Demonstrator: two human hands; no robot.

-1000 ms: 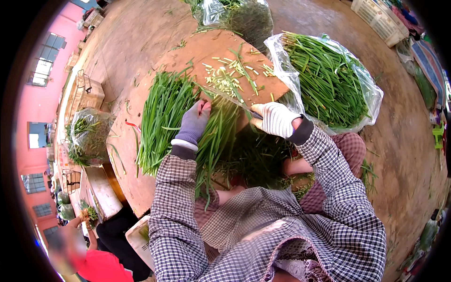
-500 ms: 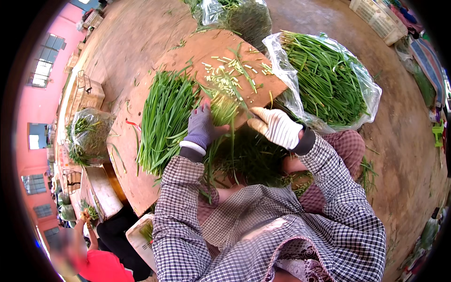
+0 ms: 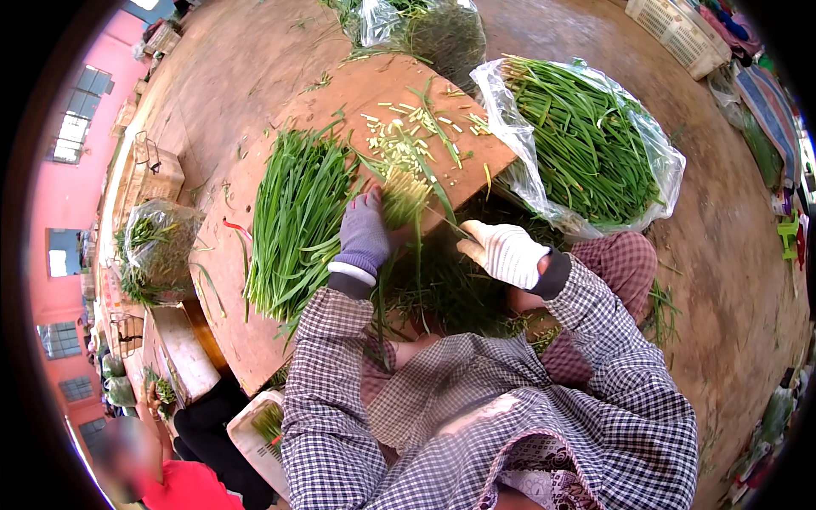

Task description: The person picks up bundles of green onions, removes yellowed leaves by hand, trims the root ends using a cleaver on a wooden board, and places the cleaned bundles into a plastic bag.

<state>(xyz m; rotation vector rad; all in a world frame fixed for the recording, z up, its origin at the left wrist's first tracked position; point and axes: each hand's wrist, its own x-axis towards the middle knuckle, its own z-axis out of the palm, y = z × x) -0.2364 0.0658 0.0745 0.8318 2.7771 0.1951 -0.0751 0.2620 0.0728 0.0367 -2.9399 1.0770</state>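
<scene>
My left hand [image 3: 364,228], in a purple-grey glove, is closed on a bundle of garlic chives [image 3: 405,197], whose pale cut ends lie near the wooden board's [image 3: 327,102] front edge. The bundle is blurred. Just right of it, my right hand [image 3: 503,252], in a white striped glove, grips a knife [image 3: 453,224] with a thin blade pointing left toward the bundle. Short cut stem pieces [image 3: 399,146] are scattered beyond the bundle. A thick pile of long green chives [image 3: 293,217] lies on the board left of my left hand.
An open clear plastic bag of chives [image 3: 582,144] stands right of the board; another filled bag [image 3: 442,38] is beyond it. Loose greens [image 3: 450,285] lie below the board's edge. At lower left sit a white crate [image 3: 255,429] and a person in red [image 3: 191,486].
My left thumb has drawn in against the bundle. The knife and my right hand have shifted slightly down and right of the cut ends.
</scene>
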